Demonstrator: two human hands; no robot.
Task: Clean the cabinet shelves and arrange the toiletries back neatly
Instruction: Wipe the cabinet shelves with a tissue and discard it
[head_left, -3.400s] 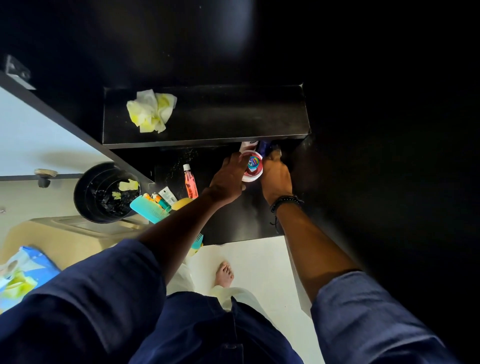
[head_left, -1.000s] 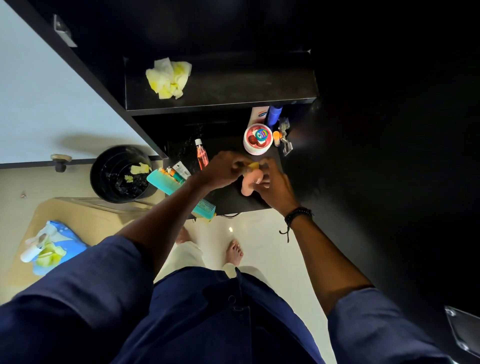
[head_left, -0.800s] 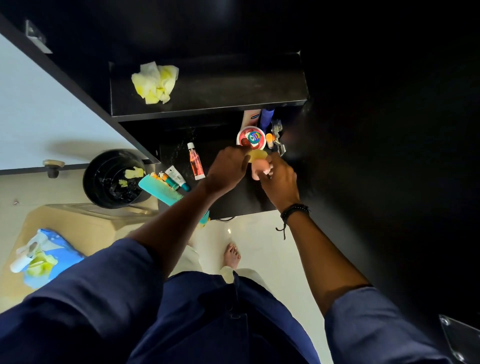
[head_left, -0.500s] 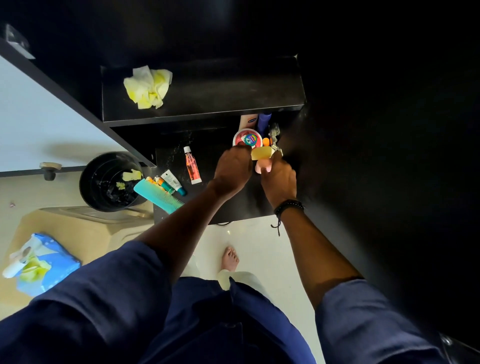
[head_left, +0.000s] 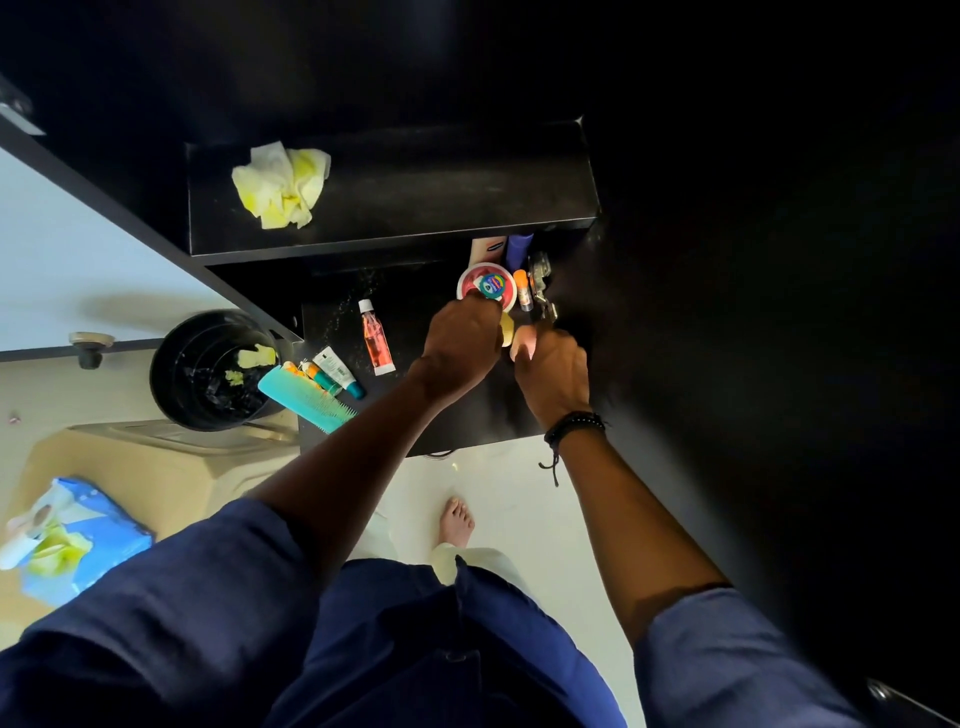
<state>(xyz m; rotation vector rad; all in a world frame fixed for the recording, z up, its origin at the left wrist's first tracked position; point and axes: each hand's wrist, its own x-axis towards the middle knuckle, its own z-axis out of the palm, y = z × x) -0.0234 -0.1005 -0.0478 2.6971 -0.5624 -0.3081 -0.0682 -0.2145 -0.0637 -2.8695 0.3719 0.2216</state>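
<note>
The left hand (head_left: 460, 345) and right hand (head_left: 553, 371) meet over the right part of the lower shelf (head_left: 483, 418) of the black cabinet; between them is a small pink bottle (head_left: 522, 347) with a yellow cap (head_left: 507, 330); the left fingers are curled over the cap and the right fingers are wrapped round the pink body, though most of the bottle is hidden by the two hands, and whether it touches the shelf cannot be told; a dark beaded band (head_left: 574, 423) circles the right wrist. Just behind the hands, towards the back right of the same shelf, stands a round tub (head_left: 487, 283) with a red and white lid; beside it are a small orange tube (head_left: 521, 291) and metal clippers (head_left: 540, 291); behind these stand a blue bottle (head_left: 519, 247) and a white tube (head_left: 488, 249), half hidden under the upper shelf (head_left: 441, 197). Further left on the lower shelf lie a red tube (head_left: 376, 344), two smaller tubes (head_left: 332, 371) side by side, and a teal comb (head_left: 306, 400) overhanging the front edge. The upper shelf holds only a crumpled yellow and white cloth (head_left: 280, 187) near its left end. On the floor to the left, a black bin (head_left: 171, 379) holds yellow scraps (head_left: 254, 357); a blue wipes pack (head_left: 93, 525) lies open at the lower left with a sheet sticking out of it.
</note>
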